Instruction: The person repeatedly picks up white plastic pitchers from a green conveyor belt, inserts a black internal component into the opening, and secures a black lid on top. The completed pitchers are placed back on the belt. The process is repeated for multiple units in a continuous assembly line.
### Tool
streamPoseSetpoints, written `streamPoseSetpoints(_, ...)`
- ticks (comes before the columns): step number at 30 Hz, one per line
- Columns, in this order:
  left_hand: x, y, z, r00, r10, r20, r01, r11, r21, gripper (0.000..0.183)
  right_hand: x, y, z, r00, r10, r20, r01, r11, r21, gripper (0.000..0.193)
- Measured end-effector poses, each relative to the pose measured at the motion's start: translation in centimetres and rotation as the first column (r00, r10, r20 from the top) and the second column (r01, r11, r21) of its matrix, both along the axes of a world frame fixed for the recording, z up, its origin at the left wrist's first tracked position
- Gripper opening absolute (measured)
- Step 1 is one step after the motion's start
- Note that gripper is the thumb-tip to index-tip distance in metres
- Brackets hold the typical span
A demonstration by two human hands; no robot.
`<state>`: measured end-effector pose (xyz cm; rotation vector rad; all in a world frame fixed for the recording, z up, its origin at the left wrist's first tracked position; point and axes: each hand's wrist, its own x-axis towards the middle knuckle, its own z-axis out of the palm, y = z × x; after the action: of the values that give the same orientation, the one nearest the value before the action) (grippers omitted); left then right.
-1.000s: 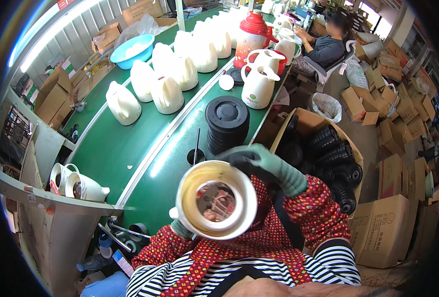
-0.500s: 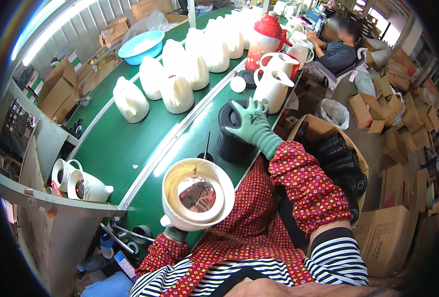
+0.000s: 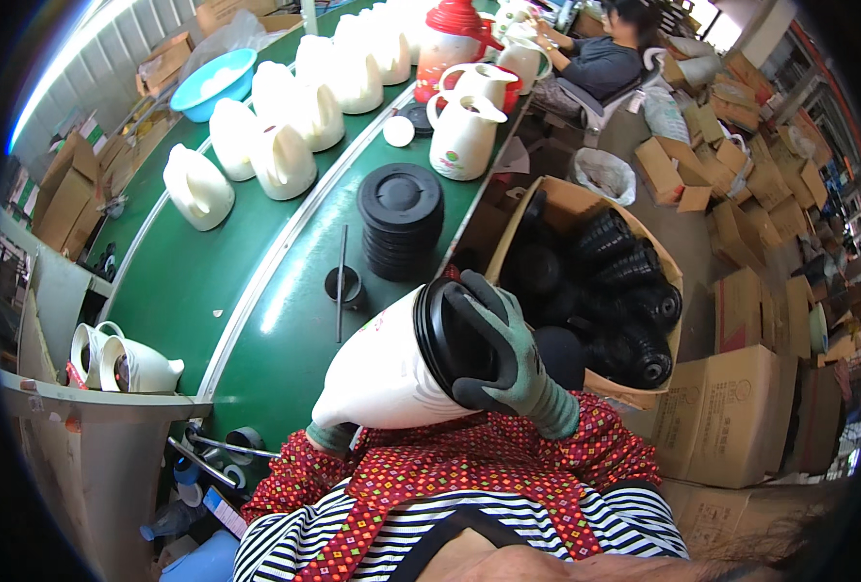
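Observation:
A white thermos jug body (image 3: 377,373) lies on its side in front of me, its wide end facing right. My gloved left hand (image 3: 333,436) holds it from below, with most of the fingers hidden beneath the jug. My right hand (image 3: 513,364), in a green glove with a dark palm, is closed round a round black base cap (image 3: 442,335) pressed at the jug's wide end. Whether the cap is seated cannot be told. Beyond the jug stands a stack of black caps (image 3: 401,218) on the green bench. A small black cup (image 3: 344,287) holding a thin dark stick (image 3: 342,262) is beside it.
Rows of white jug bodies (image 3: 285,160) stand on the green bench (image 3: 265,276), with a blue basin (image 3: 214,85) behind. Finished-looking jugs (image 3: 467,136) and a red thermos (image 3: 450,48) are farther off. A carton (image 3: 681,291) of black parts sits right; a co-worker (image 3: 605,58) sits beyond.
My right hand has come from the cap stack to the jug with a black cap. The jug has tipped from facing up to facing right, and the view has shifted.

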<state>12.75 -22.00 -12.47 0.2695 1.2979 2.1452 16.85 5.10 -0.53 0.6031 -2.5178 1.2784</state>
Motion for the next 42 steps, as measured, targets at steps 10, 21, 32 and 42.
streamPoseSetpoints(10, 1.2, 3.2, 0.6, 0.994, -0.092, -0.058, 0.088, 0.993, -0.076, 0.057, 5.1, 4.1, -2.0, 0.996, -0.085, -0.027, 0.075, 0.964, -0.255, 0.096)
streamPoseSetpoints(21, 1.0, 5.1, 2.7, 0.993, -0.013, -0.115, 0.001, 0.995, -0.100, 0.055, 6.7, 5.4, -1.0, 0.911, 0.151, 0.384, 0.172, 0.705, -0.688, 0.085)
streamPoseSetpoints(32, 3.4, 4.0, 1.3, 0.990, -0.125, -0.069, 0.109, 0.974, -0.197, 0.054, 9.8, 7.5, -2.5, 0.963, -0.072, 0.258, 0.236, 0.685, -0.689, 0.087)
streamPoseSetpoints(42, 3.0, 3.9, 0.9, 0.983, -0.160, -0.092, 0.139, 0.969, -0.204, 0.053, 8.2, 5.5, -4.4, 0.987, -0.153, 0.045, 0.159, 0.946, -0.283, 0.096)
